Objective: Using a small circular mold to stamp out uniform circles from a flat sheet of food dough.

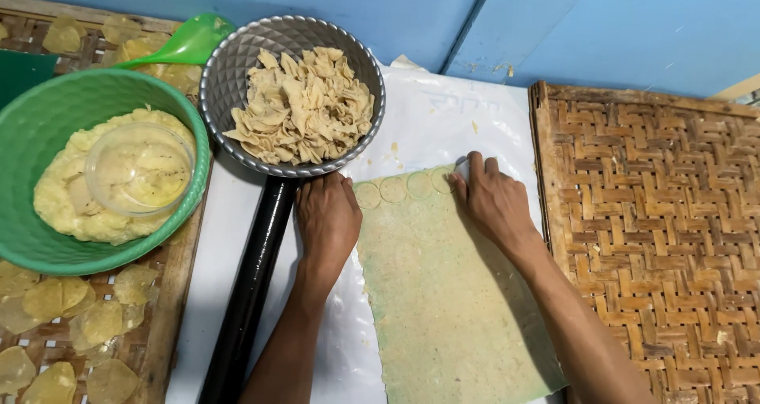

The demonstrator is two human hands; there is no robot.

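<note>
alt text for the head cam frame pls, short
Two bare hands work on a thin sheet of dough: the right hand presses a small round cutter at its top edge, beside a row of cut circles, while the left hand rests flat alongside.

Left hand (327,218) flat — right hand (492,202) curled, pressing.

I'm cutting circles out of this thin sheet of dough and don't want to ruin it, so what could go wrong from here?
1. The dough sheet looks very thin; the left hand presses its edge, so a shift might stretch or tear it.
2. The cut circles sit touching in a row; the right hand working close by could smudge them.
3. The metal bowl of scraps rests against the black rolling pin and may tip if nudged.
</note>
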